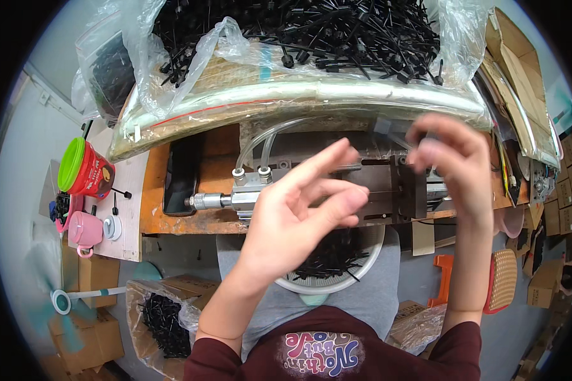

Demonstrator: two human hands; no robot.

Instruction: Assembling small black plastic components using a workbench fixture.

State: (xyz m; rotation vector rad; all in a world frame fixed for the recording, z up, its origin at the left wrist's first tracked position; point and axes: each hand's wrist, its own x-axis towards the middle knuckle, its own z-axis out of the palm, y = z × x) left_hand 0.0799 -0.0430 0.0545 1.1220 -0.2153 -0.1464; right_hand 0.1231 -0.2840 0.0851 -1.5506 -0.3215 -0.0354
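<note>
My left hand (299, 209) is raised in front of a metal pneumatic press fixture (388, 190), its fingers spread apart and holding nothing that I can see. My right hand (454, 165) hovers over the right end of the fixture with the fingertips pinched together near a small dark part; the motion blur hides what is between them. A round white bowl (372, 263) with several thin black plastic pieces rests on my lap below the fixture. A big heap of black plastic pin-like parts (311, 32) lies on clear plastic sheeting at the back of the bench.
A wooden bench (171, 222) carries the air cylinder (235, 197) with clear hoses. At the left stand a red tub with a green lid (82, 168) and a pink cup (84, 232). Cardboard boxes, a bag of black parts (162, 320) and an orange stool (445, 279) sit on the floor.
</note>
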